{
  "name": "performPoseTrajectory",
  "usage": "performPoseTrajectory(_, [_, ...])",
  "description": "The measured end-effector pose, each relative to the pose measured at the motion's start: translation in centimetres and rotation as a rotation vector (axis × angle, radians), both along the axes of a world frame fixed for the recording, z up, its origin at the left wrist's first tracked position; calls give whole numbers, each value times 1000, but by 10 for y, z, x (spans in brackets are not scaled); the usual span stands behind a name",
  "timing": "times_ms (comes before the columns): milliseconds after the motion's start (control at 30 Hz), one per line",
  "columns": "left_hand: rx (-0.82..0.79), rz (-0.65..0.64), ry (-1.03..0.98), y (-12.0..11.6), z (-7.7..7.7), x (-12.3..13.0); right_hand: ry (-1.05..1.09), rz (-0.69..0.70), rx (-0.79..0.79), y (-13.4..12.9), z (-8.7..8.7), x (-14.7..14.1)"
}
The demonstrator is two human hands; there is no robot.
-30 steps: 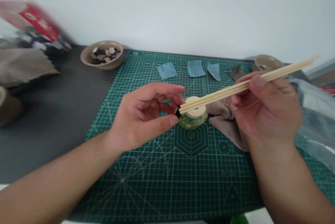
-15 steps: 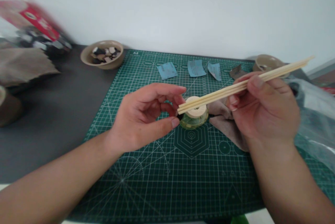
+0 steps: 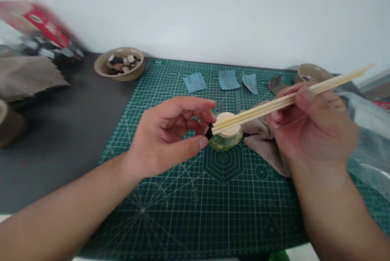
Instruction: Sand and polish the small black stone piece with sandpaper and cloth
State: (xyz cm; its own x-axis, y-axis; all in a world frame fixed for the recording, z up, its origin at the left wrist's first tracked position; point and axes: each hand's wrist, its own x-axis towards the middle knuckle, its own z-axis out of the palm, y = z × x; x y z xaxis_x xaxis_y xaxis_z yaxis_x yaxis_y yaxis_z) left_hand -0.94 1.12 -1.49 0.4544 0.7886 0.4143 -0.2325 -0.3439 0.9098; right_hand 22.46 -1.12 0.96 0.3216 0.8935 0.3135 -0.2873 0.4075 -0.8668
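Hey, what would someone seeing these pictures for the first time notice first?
The eye goes to the middle of the green cutting mat, where the right hand holds long wooden chopsticks across a small glass jar. Their tips reach a small black piece beside the left hand. Beyond, off the mat's far left corner, sits a tan bowl of dark and pale chips.

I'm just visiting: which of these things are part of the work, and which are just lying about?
In use: right hand holding two long wooden sticks; left hand by a small black piece; glass jar with pale round top.

Lying about: bowl of small dark and pale pieces; blue paper scraps; grey-brown cloth; second bowl; green cutting mat.
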Motion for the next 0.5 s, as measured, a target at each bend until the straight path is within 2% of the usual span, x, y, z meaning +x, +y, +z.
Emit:
performPoseTrajectory(167, [-20, 5, 3, -1, 1, 0, 2, 7, -30, -2, 2, -2])
performPoseTrajectory(500, [1, 16, 18, 0, 0, 0, 69, -149, 44, 4, 6, 8])
